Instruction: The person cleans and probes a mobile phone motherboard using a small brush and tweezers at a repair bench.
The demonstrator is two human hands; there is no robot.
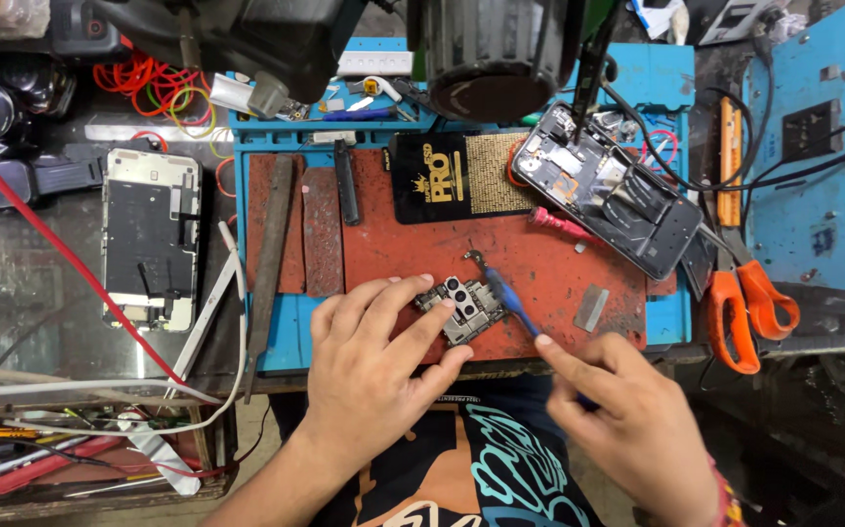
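One camera module (463, 304) is pinned flat on the red mat (539, 263), near the mat's front edge and roughly mid-width. Its left end is pressed down by the left hand (373, 376): index and middle fingers are laid on its top-left corner, thumb is set against its lower edge, so the fingers are closed on the part from two sides. A blue tool (510, 301) is gripped in the right hand (627, 420), fingers pinched round its shaft; the tip is laid against the module's right edge, just below a small hooked metal piece (474, 258).

Bare mat is left to the right of the module, up to a small grey plate (591, 307) near the mat's right edge. Behind, more bare mat is seen as far as the black-and-gold card (456, 178) and a red-handled tool (561, 225). An opened phone (603, 190) is set tilted across the mat's back right corner. Two rust-coloured strips (310, 232) and a metal file (268, 259) are lined along the left edge, with a black bar (346, 182) beside them.

Orange scissors (744, 293) are laid off the blue tray's (671, 317) right side. A second phone frame (149, 239) is set well left, off the tray.
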